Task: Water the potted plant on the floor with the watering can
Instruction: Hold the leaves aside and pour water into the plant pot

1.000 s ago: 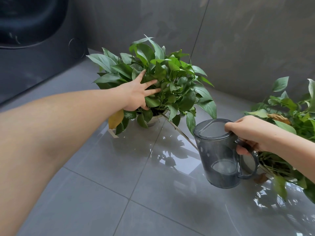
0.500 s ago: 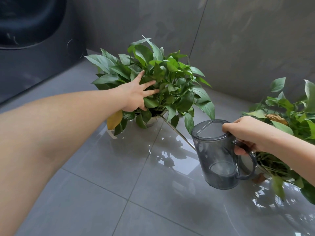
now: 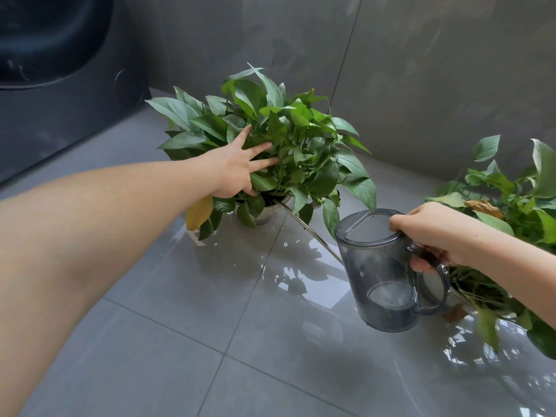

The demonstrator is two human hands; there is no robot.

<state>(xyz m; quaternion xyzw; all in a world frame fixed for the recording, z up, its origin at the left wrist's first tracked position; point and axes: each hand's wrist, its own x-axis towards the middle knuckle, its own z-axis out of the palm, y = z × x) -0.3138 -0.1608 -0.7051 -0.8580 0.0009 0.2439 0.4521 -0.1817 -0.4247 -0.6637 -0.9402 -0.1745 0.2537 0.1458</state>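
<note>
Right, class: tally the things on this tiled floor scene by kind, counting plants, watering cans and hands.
Potted plants: 2 (one in the corner, one at the right edge)
Watering cans: 1
Hands: 2 (left hand, right hand)
Total: 5

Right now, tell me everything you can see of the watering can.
The watering can is a smoky grey, see-through cylinder, plastic by its look, with an open top, a loop handle and a long thin metal spout. The right hand holds it off the floor by the handle, thumb on the rim. It is near upright. The spout tip reaches under the leaves to the pot rim. A little water sits at the bottom.
</note>
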